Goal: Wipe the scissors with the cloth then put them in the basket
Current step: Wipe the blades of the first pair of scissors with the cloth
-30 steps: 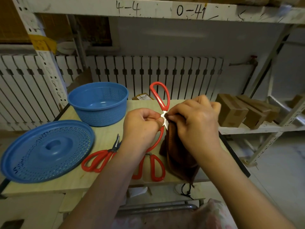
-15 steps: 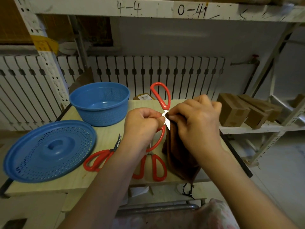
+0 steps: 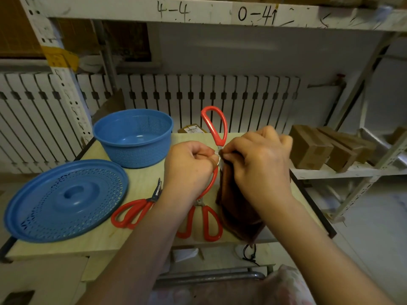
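Lap: a patch of pale patterned fabric shows at the near edge, below the table.
Table: a light wooden table with a dark rim carries everything else.
Near scissors: a pair of red-handled scissors lies on the table near its front edge, handles toward the person, partly under the left forearm.
Left scissors: a second red-handled pair lies flat just left of the left forearm, its dark blades pointing away toward the basket.
Lid: a round blue perforated lid rests on the near left of the table, its edge overhanging the left side.
Cloth: a dark brown cloth hangs from the right hand down to the table's front edge.
Right hand: the right hand is closed, pinching the cloth against the metal part of the held scissors.
Left hand: the left hand is curled shut around one red handle of the held scissors.
Held scissors: the third red-handled pair is lifted above the table between the two hands, one handle loop sticking up and away; its blades are hidden by fingers and cloth.
Basket: a blue perforated basket stands on the far left of the table, with nothing visible inside.
Boxes: brown cardboard boxes sit on a white shelf to the far right.
Back: a white radiator runs along the wall behind the table.
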### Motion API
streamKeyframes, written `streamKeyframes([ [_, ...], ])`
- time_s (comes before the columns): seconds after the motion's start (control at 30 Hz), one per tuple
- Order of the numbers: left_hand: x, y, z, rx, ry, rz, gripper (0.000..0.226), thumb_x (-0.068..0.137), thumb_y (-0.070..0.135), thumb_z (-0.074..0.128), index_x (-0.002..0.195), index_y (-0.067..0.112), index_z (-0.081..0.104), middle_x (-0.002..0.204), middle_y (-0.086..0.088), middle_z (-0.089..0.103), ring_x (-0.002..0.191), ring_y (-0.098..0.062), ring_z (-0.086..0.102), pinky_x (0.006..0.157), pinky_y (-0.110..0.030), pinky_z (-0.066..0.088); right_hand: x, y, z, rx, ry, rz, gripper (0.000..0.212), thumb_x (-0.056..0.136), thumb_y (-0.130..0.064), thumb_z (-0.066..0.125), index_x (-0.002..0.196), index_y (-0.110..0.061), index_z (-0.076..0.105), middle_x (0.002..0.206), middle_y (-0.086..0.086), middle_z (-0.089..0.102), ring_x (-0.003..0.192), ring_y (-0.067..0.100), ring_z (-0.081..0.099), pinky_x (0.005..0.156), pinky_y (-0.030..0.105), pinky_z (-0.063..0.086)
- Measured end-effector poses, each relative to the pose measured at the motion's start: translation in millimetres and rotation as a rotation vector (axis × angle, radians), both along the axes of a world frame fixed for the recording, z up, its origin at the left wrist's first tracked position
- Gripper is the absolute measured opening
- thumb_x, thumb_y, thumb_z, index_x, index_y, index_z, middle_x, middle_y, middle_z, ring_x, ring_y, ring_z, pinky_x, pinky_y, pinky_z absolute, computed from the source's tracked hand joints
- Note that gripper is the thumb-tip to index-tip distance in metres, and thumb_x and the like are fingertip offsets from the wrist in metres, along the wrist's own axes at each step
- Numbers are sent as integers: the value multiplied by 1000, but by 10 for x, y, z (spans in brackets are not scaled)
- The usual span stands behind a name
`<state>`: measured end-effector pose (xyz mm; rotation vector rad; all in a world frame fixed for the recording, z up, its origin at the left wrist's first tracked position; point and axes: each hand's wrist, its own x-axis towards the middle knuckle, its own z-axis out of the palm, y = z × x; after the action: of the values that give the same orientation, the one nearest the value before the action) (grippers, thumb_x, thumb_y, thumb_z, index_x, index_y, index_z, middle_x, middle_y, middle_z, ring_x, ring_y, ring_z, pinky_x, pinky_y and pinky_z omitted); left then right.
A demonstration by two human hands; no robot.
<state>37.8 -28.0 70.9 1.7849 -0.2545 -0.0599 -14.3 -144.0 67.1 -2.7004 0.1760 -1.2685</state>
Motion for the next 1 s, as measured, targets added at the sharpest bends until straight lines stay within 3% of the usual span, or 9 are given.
streamKeyframes([
  [0.4, 16, -2, -6, 42, -98, 18, 19, 81, 13, 73, 72, 28, 68, 71, 4, 68, 78, -18, 67, 81, -43, 58, 8, -61, 49, 82, -24, -74, 5, 86, -18, 68, 83, -22, 70, 81, -3, 66, 88, 22, 48, 76, 29, 15],
  [0.83, 45, 33, -15, 31, -94, 8, 18, 80, 11, 74, 72, 26, 69, 74, 4, 69, 80, -16, 68, 83, -39, 57, 23, 47, 24, -33, 8, 7, 6, 84, -20, 69, 79, -22, 71, 78, -6, 65, 85, 21, 48, 73, 28, 15],
  [1.0, 31, 59, -3, -35, 4, -5, 18, 82, 9, 71, 75, 24, 69, 77, -1, 71, 79, -17, 68, 67, -27, 50, -11, -127, 64, 79, -7, -82, 5, 87, -20, 66, 88, -22, 70, 89, -3, 67, 93, 20, 47, 78, 28, 15],
])
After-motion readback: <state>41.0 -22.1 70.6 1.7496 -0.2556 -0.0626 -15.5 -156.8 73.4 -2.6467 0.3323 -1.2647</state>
